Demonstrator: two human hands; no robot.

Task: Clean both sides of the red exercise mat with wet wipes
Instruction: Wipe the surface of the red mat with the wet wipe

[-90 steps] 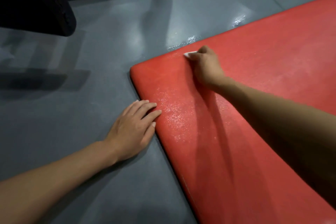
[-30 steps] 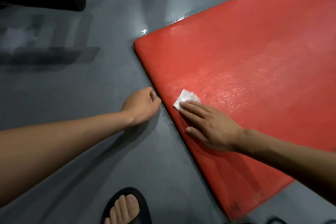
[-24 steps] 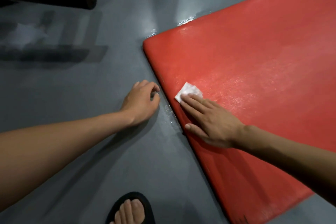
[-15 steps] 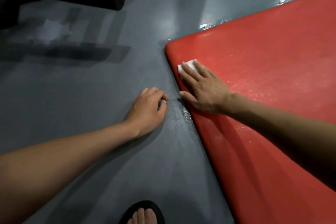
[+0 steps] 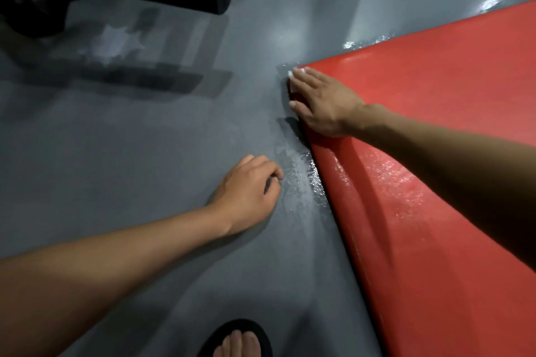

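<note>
Two hands work at the mat (image 5: 435,153) corner. The mat lies flat on the floor (image 5: 145,168), filling the right of the view. The right hand (image 5: 322,104) presses a wipe (image 5: 291,73) onto the corner with straight, flat fingers (image 5: 307,78); only a sliver of white shows beyond the fingertips. Flat pressure likely spreads the wipe evenly to the edge. The left hand (image 5: 249,197) rests on the wet floor just beside the mat edge, fingers loosely curled, holding nothing, probably bracing the body. A sandalled foot (image 5: 236,340) shows below. Compared with half a second ago, the right hand has advanced to the very corner, and the wipe is more hidden.
</note>
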